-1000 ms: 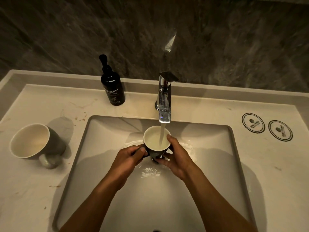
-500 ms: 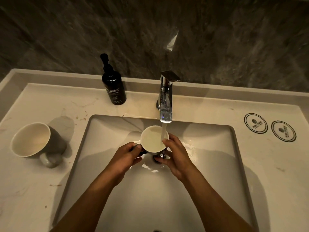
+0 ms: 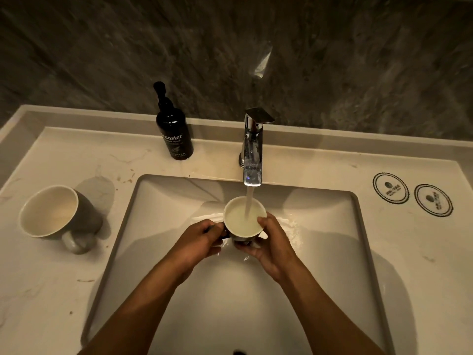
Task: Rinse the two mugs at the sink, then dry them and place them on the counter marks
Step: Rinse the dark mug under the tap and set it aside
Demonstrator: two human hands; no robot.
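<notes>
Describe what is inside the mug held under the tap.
The mug is nearly full of cloudy water, the tap's stream pouring in. Its inner bottom is hidden by water.

Both forearms reach fwd from bottom edge, converging at centre. L hand point(image 3: 198, 240) curled, fingers tucked in a side grip on what it holds. R hand point(image 3: 272, 243) cupped opp., thumb up top, fingers wrapped under. Wrists about level, hands close, not touching.

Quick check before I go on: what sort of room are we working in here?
Most likely a bathroom vanity: a basin sunk in a pale counter, a chrome tap running, a hand wash bottle against a dark stone wall.
</notes>
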